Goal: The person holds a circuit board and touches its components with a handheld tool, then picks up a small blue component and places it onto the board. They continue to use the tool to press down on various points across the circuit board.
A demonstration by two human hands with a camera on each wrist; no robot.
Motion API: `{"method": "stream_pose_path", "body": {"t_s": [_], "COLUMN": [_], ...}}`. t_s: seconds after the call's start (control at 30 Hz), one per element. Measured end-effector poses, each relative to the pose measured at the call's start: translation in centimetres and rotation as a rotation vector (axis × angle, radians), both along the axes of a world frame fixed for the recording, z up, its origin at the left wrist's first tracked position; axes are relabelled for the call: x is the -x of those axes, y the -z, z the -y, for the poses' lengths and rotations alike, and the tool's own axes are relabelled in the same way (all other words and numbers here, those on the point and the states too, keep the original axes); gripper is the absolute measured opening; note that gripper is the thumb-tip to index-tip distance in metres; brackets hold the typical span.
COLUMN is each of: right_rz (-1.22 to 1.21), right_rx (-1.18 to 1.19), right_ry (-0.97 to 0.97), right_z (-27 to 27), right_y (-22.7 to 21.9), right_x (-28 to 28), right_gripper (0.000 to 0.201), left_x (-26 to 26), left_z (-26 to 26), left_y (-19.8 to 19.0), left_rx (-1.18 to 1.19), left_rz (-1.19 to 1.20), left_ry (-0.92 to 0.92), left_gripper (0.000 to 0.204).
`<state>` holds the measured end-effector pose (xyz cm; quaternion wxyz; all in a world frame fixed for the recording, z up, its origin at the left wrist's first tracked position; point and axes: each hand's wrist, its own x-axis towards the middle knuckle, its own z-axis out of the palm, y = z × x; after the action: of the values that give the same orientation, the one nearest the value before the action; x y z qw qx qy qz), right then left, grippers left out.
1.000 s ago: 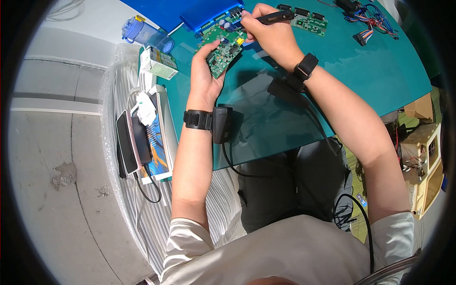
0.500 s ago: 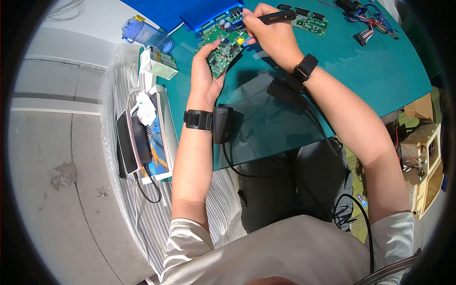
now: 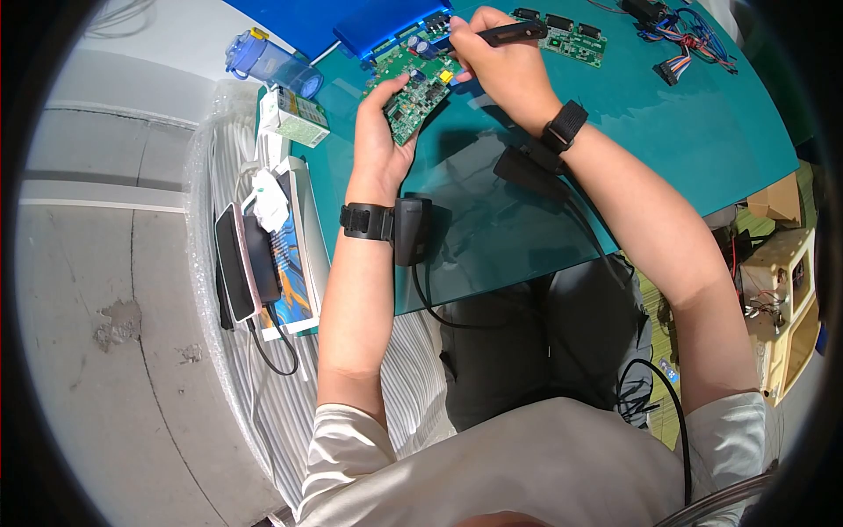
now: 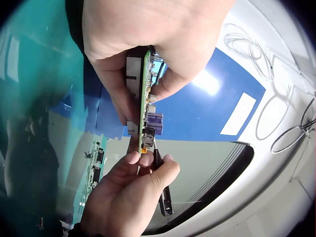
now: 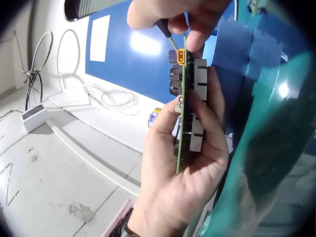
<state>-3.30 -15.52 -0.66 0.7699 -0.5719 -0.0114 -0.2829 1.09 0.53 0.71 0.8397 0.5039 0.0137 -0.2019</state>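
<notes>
My left hand (image 3: 378, 136) grips a green circuit board (image 3: 411, 110) by its near end, with the thumb over the component side. In the right wrist view the board (image 5: 180, 143) stands edge-on, and a pale slotted metal block (image 5: 196, 133) lies along its back, between board and fingers. A yellow connector (image 5: 180, 57) sits at the far end, beside dark capacitors. My right hand (image 3: 514, 79) pinches a slim black-handled tool (image 3: 512, 33), its narrow metal tip close to that connector. Right fingertips are right at the board's edge. The tool's exact kind is hidden by the fingers.
A blue metal casing (image 3: 382, 31) lies beyond the board. Another green board (image 3: 571, 42) and a bundle of coloured wires (image 3: 689, 44) lie right on the green mat (image 3: 685, 140). To the left stand a blue bottle (image 3: 277, 66), a carton (image 3: 299, 119) and a phone (image 3: 234, 263).
The black handle and the right fingers have shifted very slightly. The left hand and the circuit board stay almost still.
</notes>
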Motion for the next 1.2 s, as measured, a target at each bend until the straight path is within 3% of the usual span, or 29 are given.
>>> {"method": "stream_pose_path", "body": {"t_s": [0.3,0.5,0.6,1.1,1.2], "right_rz": [0.031,0.016,0.009,0.005,0.015], "right_rx": [0.078,-0.029,0.077,-0.017,0.082], "right_ry": [0.009,0.003,0.002,0.01,0.009], "right_z": [0.06,-0.07,0.09,-0.17,-0.14], "right_y": [0.0,-0.05,-0.01,-0.17,-0.1], "right_x": [-0.02,0.08,0.11,0.13,0.1], "right_gripper": [0.027,0.026,0.026,0.028,0.028], "left_x": [-0.01,-0.05,-0.17,-0.27,-0.38], "left_z": [-0.03,-0.08,-0.04,-0.14,-0.19], "left_y": [-0.04,0.05,0.15,0.24,0.31], "left_rx": [0.004,0.02,0.028,0.038,0.036], "left_rz": [0.008,0.004,0.003,0.001,0.006], "left_ry": [0.01,0.005,0.007,0.013,0.018], "left_gripper": [0.014,0.014,0.014,0.016,0.016]}}
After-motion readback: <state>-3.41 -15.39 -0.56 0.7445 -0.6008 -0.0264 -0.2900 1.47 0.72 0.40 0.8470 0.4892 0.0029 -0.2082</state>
